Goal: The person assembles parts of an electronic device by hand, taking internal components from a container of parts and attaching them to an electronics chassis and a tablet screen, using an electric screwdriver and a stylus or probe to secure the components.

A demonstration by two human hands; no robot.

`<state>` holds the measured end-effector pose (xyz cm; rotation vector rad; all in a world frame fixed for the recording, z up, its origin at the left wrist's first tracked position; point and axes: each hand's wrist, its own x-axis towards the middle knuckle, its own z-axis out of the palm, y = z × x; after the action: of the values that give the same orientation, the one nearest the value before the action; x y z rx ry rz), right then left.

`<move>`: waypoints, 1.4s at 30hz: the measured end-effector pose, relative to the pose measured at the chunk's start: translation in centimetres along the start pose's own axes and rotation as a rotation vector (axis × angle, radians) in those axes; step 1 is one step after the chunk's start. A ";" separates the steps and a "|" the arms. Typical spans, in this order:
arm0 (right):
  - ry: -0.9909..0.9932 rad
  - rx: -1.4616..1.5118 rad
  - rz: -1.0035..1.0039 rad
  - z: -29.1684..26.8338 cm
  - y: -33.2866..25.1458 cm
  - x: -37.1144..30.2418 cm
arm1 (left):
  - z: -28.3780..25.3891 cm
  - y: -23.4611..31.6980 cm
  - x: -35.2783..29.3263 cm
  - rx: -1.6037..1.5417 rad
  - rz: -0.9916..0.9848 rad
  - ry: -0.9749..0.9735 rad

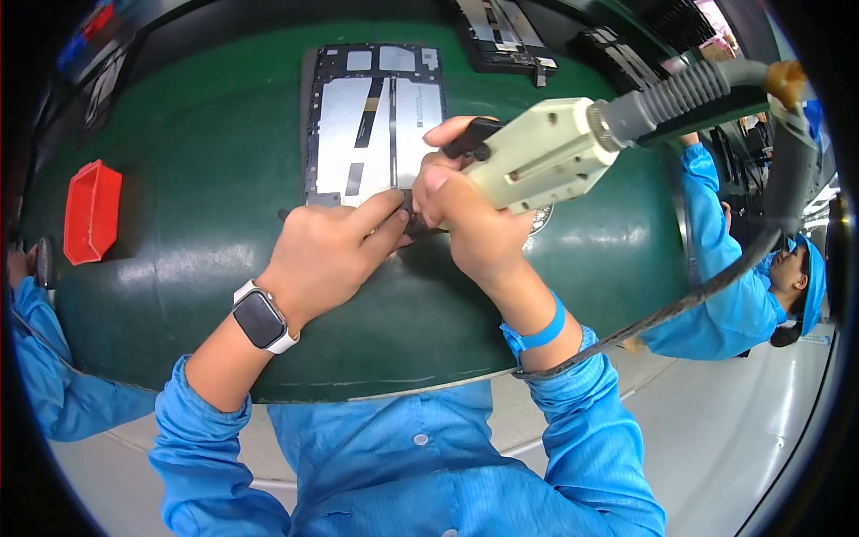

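Note:
My right hand (479, 206) is wrapped round a cream electric screwdriver (546, 152) with a black lever, tilted so its front end goes down between my hands. The tip is hidden by my fingers. My left hand (335, 246), wearing a watch, has its fingers bent and pressed together at the lower edge of an opened tablet housing (335, 125). A small dark part (408, 215) shows at those fingertips; I cannot make out what it is. The housing lies flat, with a silvery inner plate, a black frame and dark strips.
A red plastic bin (92, 213) stands at the left on the green mat (206, 134). More opened housings (506, 36) lie at the far right. A round silvery object (542, 218) is partly hidden beside my right wrist. The thick cable (707, 291) loops down at the right. Co-workers (734, 304) sit on both sides.

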<state>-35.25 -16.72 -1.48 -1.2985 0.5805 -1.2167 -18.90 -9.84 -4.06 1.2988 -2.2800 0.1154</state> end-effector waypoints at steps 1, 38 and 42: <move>0.019 0.068 0.056 -0.3 -0.3 0.0 | 0.1 0.0 -0.2 0.004 -0.009 0.020; 0.085 -0.070 -0.152 -4.3 -2.1 1.2 | -3.8 0.5 3.2 -0.017 -0.072 -0.241; 0.071 -0.061 -0.142 -4.1 -2.4 1.3 | -3.1 1.8 3.2 0.019 -0.065 -0.192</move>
<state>-39.28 -19.15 0.06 -1.3704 0.5878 -1.3763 -20.52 -10.41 0.43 1.4475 -2.3974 -0.0108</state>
